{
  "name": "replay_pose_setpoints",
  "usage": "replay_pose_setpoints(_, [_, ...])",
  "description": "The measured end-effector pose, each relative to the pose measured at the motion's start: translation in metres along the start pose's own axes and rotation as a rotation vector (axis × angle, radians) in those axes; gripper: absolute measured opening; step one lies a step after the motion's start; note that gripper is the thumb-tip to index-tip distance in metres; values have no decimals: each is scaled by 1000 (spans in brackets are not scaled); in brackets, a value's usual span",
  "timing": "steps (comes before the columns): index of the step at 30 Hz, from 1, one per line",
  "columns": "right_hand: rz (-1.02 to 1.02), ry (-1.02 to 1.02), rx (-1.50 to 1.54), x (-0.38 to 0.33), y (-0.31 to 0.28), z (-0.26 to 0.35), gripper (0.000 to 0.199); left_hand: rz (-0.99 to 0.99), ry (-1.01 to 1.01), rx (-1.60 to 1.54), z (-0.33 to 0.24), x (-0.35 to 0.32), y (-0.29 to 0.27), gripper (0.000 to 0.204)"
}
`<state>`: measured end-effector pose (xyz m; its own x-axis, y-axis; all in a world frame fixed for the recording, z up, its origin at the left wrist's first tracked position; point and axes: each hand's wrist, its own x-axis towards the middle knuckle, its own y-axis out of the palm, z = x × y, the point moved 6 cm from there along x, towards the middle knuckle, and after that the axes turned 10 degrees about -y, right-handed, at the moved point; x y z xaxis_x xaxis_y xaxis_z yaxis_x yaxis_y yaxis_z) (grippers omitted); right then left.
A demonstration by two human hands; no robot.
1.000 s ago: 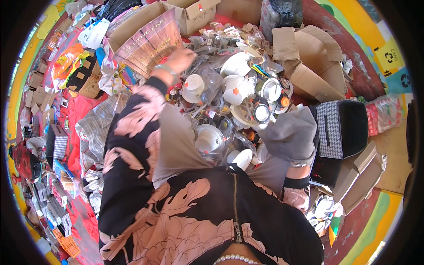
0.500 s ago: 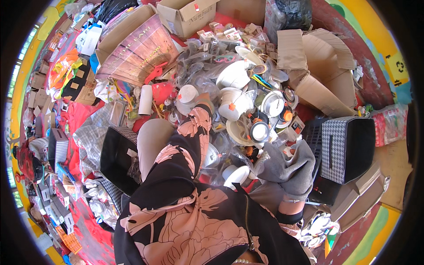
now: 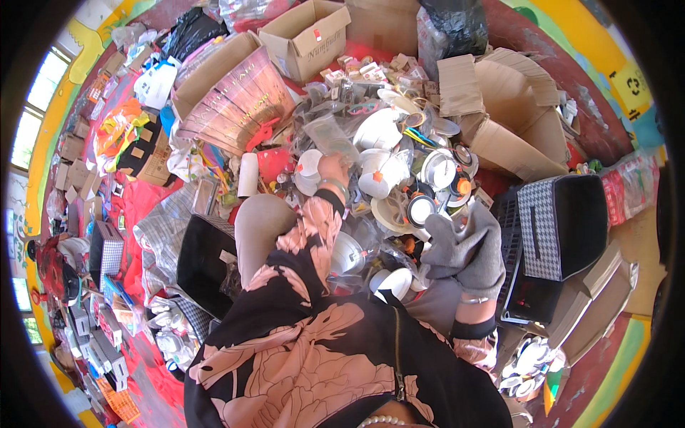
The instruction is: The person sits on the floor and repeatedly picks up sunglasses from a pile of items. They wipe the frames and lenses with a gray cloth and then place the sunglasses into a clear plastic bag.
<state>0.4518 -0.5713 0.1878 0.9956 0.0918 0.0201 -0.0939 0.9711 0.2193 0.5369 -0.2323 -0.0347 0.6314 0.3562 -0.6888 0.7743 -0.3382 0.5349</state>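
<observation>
My left hand (image 3: 332, 168) is bare, with a bangle at the wrist, and reaches into the heap in the middle. Its fingers are closed at the lower end of a clear plastic container (image 3: 330, 135), which tilts up from the heap. Just left of this hand is a round white lid (image 3: 309, 162); a white tub (image 3: 378, 175) lies to its right. My right hand (image 3: 467, 250) wears a thick grey glove, thumb apart from the fingers, with nothing seen in it. Closest to the glove is a round silver lid with a dark rim (image 3: 421, 210).
Cardboard boxes (image 3: 303, 43) stand beyond the heap, and an open carton (image 3: 517, 118) to its right. Black-lined checked bins stand at the right (image 3: 564, 228) and the left (image 3: 207, 250). A white roll (image 3: 248, 175) leans near my left knee.
My left hand has moved slightly farther into the heap, and the clear container now stands up at its fingers. The gloved right hand has shifted slightly. The whole view has tilted a little.
</observation>
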Motion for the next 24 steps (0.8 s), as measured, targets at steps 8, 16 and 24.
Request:
replay_pose_setpoints(8, [318, -455, -503, 0, 34, 23, 20, 807, 152, 213, -34, -202, 74, 44])
replay_pose_setpoints(16, [275, -563, -2108, -88, 104, 96, 31, 995, -116, 289, -26, -320, 63, 41])
replay_pose_setpoints(24, [159, -1203, -988, -118, 129, 90, 50, 1108, 73, 518, -7, -402, 60, 41])
